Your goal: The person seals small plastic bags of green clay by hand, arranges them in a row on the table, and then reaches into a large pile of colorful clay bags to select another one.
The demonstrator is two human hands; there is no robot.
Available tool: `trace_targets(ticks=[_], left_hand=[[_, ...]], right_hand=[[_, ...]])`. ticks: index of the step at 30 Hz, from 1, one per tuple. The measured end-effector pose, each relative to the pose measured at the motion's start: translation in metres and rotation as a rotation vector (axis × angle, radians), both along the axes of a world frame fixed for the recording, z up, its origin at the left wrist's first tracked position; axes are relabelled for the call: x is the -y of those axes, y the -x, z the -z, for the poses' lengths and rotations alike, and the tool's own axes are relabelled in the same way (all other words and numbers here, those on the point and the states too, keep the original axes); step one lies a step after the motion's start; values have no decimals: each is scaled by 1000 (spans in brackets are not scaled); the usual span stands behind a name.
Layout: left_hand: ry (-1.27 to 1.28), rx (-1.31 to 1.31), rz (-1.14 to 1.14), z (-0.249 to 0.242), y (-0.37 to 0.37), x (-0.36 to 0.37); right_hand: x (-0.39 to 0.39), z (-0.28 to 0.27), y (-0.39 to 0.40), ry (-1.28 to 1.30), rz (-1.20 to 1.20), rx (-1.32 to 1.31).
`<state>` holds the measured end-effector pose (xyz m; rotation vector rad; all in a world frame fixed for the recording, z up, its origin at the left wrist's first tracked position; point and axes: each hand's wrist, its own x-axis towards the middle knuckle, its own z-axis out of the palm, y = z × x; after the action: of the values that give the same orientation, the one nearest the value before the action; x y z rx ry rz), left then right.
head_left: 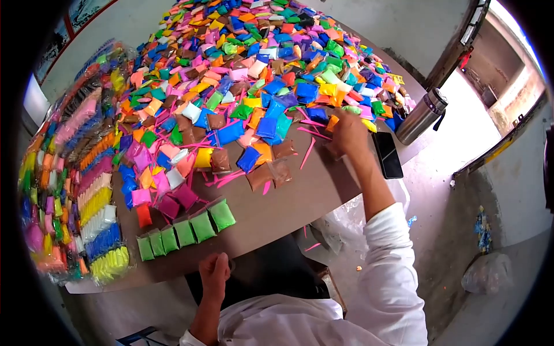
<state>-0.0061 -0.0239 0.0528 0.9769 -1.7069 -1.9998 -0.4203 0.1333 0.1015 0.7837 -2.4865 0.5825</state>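
Observation:
My right hand [350, 137] is stretched out to the near right side of the heap, its fingers curled. An orange packet [333, 123] shows right at its fingertips; whether it is gripped is hidden. At the front edge of the table my left hand [214, 275] is closed, thumb against the fingers, with a faint clear edge beside it that I cannot make out. Just beyond that hand, several light green packets [202, 226] lie side by side in a slanting row. A big heap of small coloured packets [254, 69] covers the back of the table [271, 216].
Bundles of packets in clear plastic [95, 190] line the left side. Pink strips [307, 153] lie scattered before the heap. A black phone [387, 155] and a steel flask [423, 116] stand at the right edge. Clear plastic sheeting [346, 222] hangs below the table edge.

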Motion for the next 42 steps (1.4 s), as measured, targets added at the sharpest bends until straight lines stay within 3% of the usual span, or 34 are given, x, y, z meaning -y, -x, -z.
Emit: trace_targets(ticks=[2, 6, 8, 12, 14, 16, 18, 20, 24, 26, 34, 36, 38, 40, 42], left_hand=[[-103, -8, 27, 11, -3, -2], [-110, 51, 5, 24, -3, -8], [-49, 75, 20, 28, -4, -10], [-16, 75, 55, 25, -4, -8], [-44, 90, 63, 20, -3, -9], [-120, 52, 120, 21, -2, -9], [-194, 23, 166, 32, -3, -8], [-23, 18, 481, 53, -2, -9], [-120, -51, 516, 27, 16, -24], [-153, -110, 450, 8, 20, -28], [-138, -163, 344, 6, 7, -20], [-34, -194, 148, -1, 6, -22], [-91, -132, 188, -4, -6, -11], [-77, -66, 225, 11, -12, -6], [-76, -95, 225, 15, -14, -6]], right_hand=[[-10, 19, 54, 65, 36, -220], [-25, 38, 98, 5, -39, -261], [-26, 49, 108, -81, 74, -222], [-25, 51, 112, -106, 58, -208], [-23, 31, 80, -70, 16, -182], [-20, 21, 36, 255, -227, -165], [-18, 14, -20, 356, -332, -34], [-8, 4, -89, 603, -428, 386], [1, 22, -170, 419, -632, 247], [10, 29, -208, 399, -677, 301], [40, 37, -287, 343, -870, 283], [42, 42, -301, 431, -909, 411], [42, 49, -306, 460, -934, 497], [42, 60, -312, 914, -811, 1218], [46, 63, -308, 975, -815, 1271]])
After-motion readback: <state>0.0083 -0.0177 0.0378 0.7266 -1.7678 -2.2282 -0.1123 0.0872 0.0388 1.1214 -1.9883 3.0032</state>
